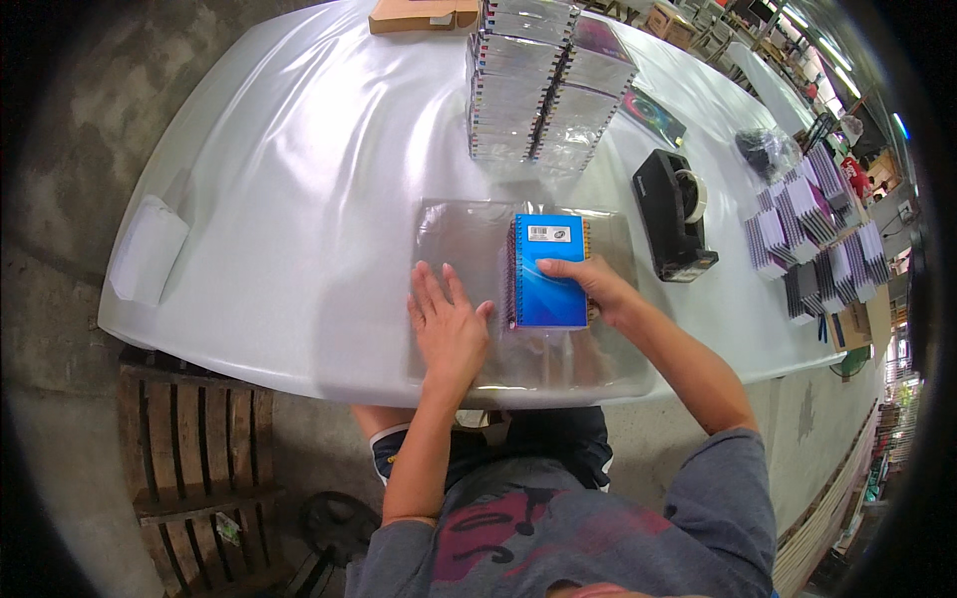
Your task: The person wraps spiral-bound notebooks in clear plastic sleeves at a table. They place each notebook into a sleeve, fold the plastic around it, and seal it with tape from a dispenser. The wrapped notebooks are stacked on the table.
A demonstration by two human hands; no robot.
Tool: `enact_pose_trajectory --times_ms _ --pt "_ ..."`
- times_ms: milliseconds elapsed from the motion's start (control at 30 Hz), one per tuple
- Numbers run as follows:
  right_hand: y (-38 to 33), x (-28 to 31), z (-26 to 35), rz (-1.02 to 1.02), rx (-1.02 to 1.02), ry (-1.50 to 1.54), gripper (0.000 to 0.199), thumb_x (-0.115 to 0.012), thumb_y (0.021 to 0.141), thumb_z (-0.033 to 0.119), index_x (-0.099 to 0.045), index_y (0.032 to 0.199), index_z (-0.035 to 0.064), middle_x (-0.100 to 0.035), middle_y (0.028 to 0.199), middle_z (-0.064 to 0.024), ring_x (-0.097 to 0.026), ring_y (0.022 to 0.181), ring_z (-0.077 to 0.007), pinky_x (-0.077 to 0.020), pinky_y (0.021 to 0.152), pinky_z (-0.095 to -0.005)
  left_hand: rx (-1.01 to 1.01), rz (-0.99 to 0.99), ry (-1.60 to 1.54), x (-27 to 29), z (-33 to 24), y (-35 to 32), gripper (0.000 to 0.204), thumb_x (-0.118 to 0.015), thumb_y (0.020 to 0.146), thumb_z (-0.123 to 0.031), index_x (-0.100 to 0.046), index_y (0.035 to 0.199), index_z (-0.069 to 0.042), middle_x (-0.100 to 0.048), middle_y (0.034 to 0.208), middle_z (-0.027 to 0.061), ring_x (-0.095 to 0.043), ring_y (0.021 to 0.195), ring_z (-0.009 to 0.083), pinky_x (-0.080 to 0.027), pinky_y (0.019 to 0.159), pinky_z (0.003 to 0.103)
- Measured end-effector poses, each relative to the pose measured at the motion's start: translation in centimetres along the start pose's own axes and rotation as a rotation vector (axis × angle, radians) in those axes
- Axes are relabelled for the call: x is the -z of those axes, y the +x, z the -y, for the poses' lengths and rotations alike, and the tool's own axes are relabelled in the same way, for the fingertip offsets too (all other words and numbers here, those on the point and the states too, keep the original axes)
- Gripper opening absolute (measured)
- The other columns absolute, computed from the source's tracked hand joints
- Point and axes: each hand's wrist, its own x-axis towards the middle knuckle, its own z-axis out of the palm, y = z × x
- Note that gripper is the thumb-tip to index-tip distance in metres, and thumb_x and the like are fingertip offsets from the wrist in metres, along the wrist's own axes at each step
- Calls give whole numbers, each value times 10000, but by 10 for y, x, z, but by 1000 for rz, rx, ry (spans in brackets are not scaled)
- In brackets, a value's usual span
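Observation:
A stack of spiral notebooks [548,304] with a blue cover on top and a small barcode label lies in front of me. My right hand [590,279] grips the stack at its right side, thumb across the blue cover. Under the notebooks lies a pile of clear plastic sheets or bags [459,234]. To the left of the stack, my left hand [449,334] rests flat on the plastic with its fingers stretched out.
Behind stand tall stacks of wrapped notebooks [513,85]. A black tape dispenser [663,214] is at the right, with more notebook piles [797,224] beyond. A white packet [150,249] lies at the table's left edge, a cardboard box [424,15] at the back.

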Motion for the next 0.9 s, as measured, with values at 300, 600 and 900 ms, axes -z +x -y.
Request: enact_pose_trajectory --times_ms 300,600,900 --pt "-7 -5 7 4 17 -21 581 -802 715 313 -594 1170 18 -650 1087 -132 -645 952 -197 -526 837 -341 -10 -2 -9 -1 0 4 707 -523 897 -434 -329 1396 27 -228 1491 228 -164 1408 350 -167 1115 511" --pt "3 2 -2 56 25 -36 609 -777 741 354 -562 1224 50 -624 1145 -109 -613 1015 -195 -491 891 -332 -109 -112 -462 31 -1 14 639 -737 748 -198 -495 1326 -70 -381 1409 132 -371 1296 328 -348 1032 427" --pt "-6 0 5 52 11 4 625 -803 721 314 -563 1197 -13 -632 1126 -151 -648 962 -218 -528 853 -353 -35 481 -943 82 37 39 706 -755 706 -60 -483 1356 -109 -525 1318 150 -597 733 127 -511 637 258"
